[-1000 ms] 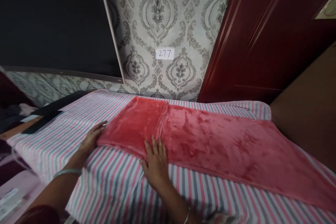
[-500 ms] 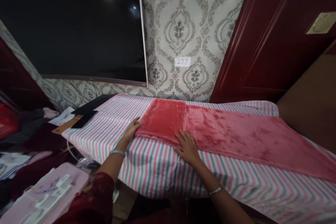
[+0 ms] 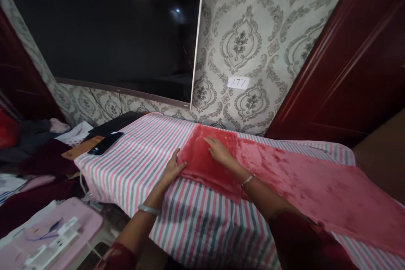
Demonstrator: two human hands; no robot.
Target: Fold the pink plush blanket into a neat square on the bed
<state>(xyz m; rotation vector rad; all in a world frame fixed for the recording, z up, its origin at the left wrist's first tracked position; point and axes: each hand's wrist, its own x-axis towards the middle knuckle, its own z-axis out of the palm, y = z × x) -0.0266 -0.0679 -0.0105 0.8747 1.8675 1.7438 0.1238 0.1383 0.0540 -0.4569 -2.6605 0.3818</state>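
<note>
A long red plush blanket (image 3: pixel 294 177) lies along a striped cloth (image 3: pixel 136 160), with its left end folded over into a darker red flap (image 3: pixel 202 160). My left hand (image 3: pixel 172 168) rests at the flap's left front edge, thumb and fingers apart. On top of the flap lies my right hand (image 3: pixel 219 151), its fingers stretched toward the upper left. Neither hand grips anything. The blanket's right end runs out of view.
A black phone (image 3: pixel 106 143) lies on the cloth's left end. A pink stool (image 3: pixel 85 215) bearing a white power strip (image 3: pixel 58 240) stands at lower left. Behind are a large TV (image 3: pixel 126 33) and a wall label (image 3: pixel 238 82).
My right hand has moved from the flap's front right corner up onto its middle. My left hand stays by the left edge. The view has shifted slightly.
</note>
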